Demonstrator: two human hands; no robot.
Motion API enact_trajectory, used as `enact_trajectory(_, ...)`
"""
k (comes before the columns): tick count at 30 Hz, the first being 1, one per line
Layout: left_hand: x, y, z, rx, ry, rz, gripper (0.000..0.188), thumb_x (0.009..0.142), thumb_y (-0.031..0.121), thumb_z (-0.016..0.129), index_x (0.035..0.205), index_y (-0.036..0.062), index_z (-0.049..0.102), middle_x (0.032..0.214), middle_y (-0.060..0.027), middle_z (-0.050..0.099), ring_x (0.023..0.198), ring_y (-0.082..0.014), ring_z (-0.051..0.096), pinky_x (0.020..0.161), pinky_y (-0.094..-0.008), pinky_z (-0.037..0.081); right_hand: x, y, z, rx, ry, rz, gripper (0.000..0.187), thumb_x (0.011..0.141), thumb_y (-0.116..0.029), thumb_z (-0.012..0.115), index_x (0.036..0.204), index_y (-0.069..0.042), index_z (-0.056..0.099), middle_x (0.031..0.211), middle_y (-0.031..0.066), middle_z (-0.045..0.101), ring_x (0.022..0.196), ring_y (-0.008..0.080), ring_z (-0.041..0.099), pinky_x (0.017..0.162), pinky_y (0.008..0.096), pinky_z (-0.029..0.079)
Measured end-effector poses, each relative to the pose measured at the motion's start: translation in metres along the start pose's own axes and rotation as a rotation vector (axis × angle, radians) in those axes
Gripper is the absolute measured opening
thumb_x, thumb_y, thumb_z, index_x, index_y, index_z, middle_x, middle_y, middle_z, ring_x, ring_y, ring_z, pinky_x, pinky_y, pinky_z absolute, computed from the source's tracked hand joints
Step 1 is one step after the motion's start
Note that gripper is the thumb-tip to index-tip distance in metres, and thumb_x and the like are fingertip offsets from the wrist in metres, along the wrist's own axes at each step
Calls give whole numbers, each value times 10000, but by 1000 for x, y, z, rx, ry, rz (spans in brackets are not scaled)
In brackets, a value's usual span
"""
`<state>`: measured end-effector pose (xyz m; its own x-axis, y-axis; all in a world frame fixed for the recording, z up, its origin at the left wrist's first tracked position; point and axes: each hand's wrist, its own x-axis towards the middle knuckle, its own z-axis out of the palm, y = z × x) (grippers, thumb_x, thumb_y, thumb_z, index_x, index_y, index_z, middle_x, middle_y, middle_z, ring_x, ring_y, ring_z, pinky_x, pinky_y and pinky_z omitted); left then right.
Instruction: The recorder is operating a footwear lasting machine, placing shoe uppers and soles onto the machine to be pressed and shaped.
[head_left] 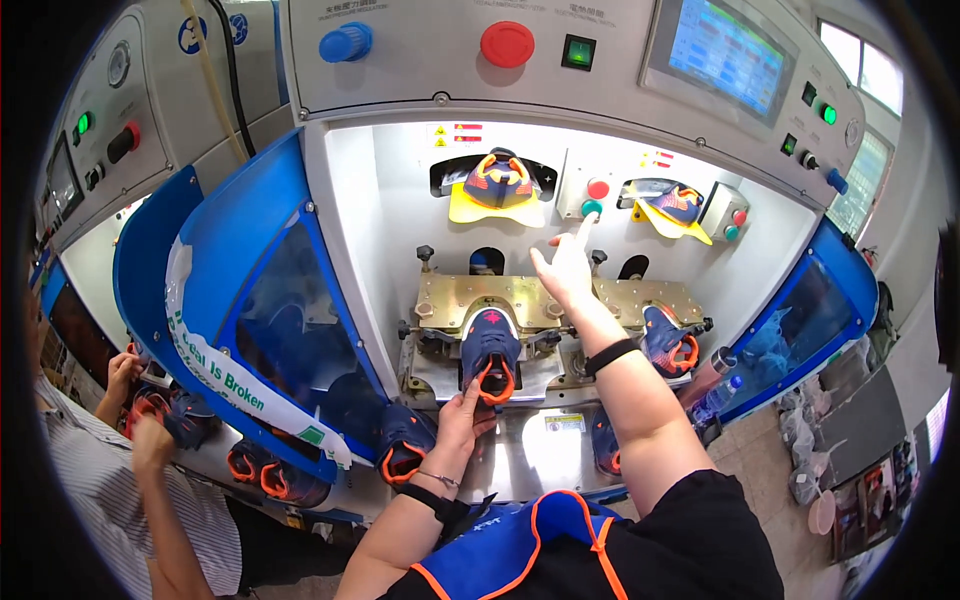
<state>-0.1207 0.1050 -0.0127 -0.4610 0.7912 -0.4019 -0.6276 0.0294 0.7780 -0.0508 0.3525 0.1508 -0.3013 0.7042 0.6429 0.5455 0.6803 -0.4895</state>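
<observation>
A dark blue sneaker (489, 345) with an orange collar sits toe-inward in the brass-coloured clamp fixture (450, 292) of a lit machine. At its heel, my left hand (464, 412) has closed its thumb and fingers on the collar. My right hand (568, 268) reaches up past the fixture, holding nothing. Its index finger is stretched to the green button (592, 208), below a red button (598, 188) on a small control box; whether it presses cannot be seen. To the right, another sneaker (668, 342) sits in the second station, partly behind my right forearm.
Two sneakers on yellow holders, left (498, 190) and right (680, 208), show in the back wall. A loose sneaker (407, 443) lies by my left wrist. Blue-framed doors (290, 290) flank the opening. A water bottle (716, 397) stands right. At left, a co-worker (150, 440) handles shoes.
</observation>
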Motion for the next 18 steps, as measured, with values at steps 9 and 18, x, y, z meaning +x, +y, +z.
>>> enact_trajectory(9,-8,0,3,44,39,12,485,863,573,671,1004,110,632,801,2,611,703,-121,592,560,-303,540,-63,40,-60,175,-184,-87,201,839,-245,704,923,-75,637,912,105,651,771,269,657,735,373,525)
enact_trajectory(18,-13,2,16,5,153,39,490,900,574,613,1042,105,614,874,-8,593,755,-141,593,553,-300,517,-207,101,-131,-1,-146,6,99,833,-139,670,861,-55,625,892,115,607,748,288,647,660,385,516)
